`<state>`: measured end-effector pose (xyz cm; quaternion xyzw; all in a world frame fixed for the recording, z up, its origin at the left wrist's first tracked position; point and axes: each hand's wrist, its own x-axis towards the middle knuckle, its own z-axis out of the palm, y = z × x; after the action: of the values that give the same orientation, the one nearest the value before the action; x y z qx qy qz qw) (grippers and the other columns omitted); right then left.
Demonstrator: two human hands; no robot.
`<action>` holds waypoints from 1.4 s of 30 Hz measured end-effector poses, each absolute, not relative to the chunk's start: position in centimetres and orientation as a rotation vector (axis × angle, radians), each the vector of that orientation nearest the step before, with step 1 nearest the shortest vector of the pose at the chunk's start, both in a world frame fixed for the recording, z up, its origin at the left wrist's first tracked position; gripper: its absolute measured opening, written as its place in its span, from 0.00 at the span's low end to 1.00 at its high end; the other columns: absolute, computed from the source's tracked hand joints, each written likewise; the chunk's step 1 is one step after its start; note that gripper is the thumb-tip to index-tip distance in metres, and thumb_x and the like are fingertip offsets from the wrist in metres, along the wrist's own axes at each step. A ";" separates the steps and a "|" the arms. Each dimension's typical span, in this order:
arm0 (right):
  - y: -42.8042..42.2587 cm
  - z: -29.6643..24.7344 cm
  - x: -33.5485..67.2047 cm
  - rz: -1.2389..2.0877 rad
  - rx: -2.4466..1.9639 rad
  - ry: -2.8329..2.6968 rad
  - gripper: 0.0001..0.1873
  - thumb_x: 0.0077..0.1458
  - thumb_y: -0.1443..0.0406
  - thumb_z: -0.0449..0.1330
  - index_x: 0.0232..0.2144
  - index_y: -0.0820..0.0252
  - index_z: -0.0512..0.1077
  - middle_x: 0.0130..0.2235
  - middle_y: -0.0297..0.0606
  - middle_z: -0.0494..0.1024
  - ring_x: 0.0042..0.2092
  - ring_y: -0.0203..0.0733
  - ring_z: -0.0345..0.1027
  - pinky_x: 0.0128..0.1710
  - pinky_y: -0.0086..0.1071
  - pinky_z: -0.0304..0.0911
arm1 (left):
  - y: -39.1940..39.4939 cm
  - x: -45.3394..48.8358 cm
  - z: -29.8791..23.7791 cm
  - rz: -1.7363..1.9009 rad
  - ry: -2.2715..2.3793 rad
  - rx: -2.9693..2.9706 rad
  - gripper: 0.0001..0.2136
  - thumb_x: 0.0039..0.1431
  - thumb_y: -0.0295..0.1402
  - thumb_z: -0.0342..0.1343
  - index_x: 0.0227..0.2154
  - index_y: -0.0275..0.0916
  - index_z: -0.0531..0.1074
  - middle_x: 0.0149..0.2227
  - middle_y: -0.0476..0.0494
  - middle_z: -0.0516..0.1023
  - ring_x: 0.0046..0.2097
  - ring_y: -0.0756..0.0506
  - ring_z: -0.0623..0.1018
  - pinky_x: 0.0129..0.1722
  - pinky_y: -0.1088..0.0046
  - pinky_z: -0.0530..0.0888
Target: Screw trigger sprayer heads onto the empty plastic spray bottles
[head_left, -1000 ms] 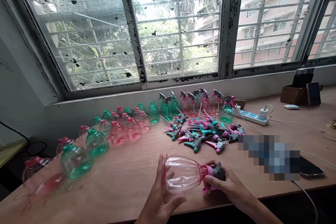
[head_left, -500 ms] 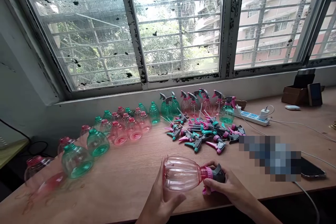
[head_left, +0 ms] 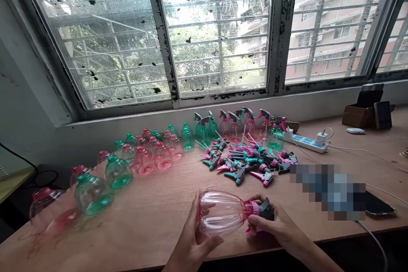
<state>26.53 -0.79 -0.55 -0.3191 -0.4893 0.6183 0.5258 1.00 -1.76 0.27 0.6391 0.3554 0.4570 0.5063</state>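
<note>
A clear pink spray bottle (head_left: 223,211) lies sideways in the air over the table's front edge, its neck toward the right. Around its base curls my left hand (head_left: 194,238), thumb below and fingers behind. My right hand (head_left: 270,223) grips the grey and pink spray head (head_left: 259,209) at the neck, fingers wrapped about the pink collar and trigger. Whether the collar is fully threaded I cannot tell. Behind the bottle is a heap of loose spray heads (head_left: 251,157) in pink, teal and grey.
Open pink and green bottles (head_left: 94,195) stand along the left and back of the wooden table (head_left: 143,229). Several bottles with spray heads (head_left: 234,127) line the window wall. To the right are a power strip (head_left: 307,142), cables, a phone (head_left: 378,204) and a cardboard box (head_left: 353,114).
The bottle has turned slightly about its length between my hands, and my left fingers have shifted a little on its base. Everything else stays as it was.
</note>
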 end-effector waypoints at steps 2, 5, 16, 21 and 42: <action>-0.8 -0.4 26.5 1.479 -0.768 -1.154 0.21 0.49 0.57 0.73 0.39 0.61 0.71 0.24 0.30 0.79 0.25 0.38 0.74 0.31 0.34 0.72 | -1.7 1.0 0.2 1.078 0.860 1.530 0.44 0.57 0.42 0.66 0.69 0.57 0.43 0.70 0.40 0.57 0.65 0.35 0.66 0.65 0.55 0.62; -0.7 -0.5 26.5 1.478 -0.761 -1.123 0.20 0.50 0.56 0.73 0.38 0.61 0.71 0.25 0.31 0.79 0.24 0.36 0.72 0.31 0.32 0.70 | -1.7 0.9 0.1 1.086 0.824 1.517 0.43 0.60 0.40 0.64 0.69 0.62 0.39 0.70 0.42 0.55 0.65 0.38 0.66 0.62 0.59 0.66; -0.8 -0.3 26.5 1.495 -0.756 -1.093 0.20 0.49 0.56 0.73 0.36 0.60 0.71 0.25 0.31 0.79 0.25 0.37 0.73 0.33 0.34 0.71 | -1.4 1.4 0.3 1.051 0.781 1.483 0.49 0.54 0.44 0.67 0.70 0.50 0.41 0.71 0.35 0.55 0.69 0.32 0.59 0.66 0.52 0.59; -1.0 0.0 26.3 1.486 -0.768 -1.105 0.21 0.49 0.53 0.72 0.35 0.60 0.70 0.25 0.32 0.79 0.25 0.39 0.73 0.33 0.36 0.71 | -1.4 1.3 -0.2 1.067 0.854 1.573 0.48 0.59 0.45 0.62 0.70 0.51 0.32 0.62 0.36 0.70 0.63 0.37 0.71 0.65 0.54 0.61; -1.1 -0.2 26.5 1.389 -0.846 -1.252 0.20 0.52 0.50 0.68 0.33 0.60 0.72 0.26 0.36 0.81 0.28 0.44 0.75 0.33 0.36 0.70 | -1.2 1.1 -1.5 1.106 1.057 1.932 0.50 0.56 0.46 0.64 0.71 0.48 0.35 0.70 0.33 0.56 0.65 0.31 0.66 0.65 0.50 0.62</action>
<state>26.47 -1.14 -0.22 -0.3527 -0.5218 0.5790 0.5178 1.12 -1.24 -1.49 0.7395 0.4045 0.4232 0.3322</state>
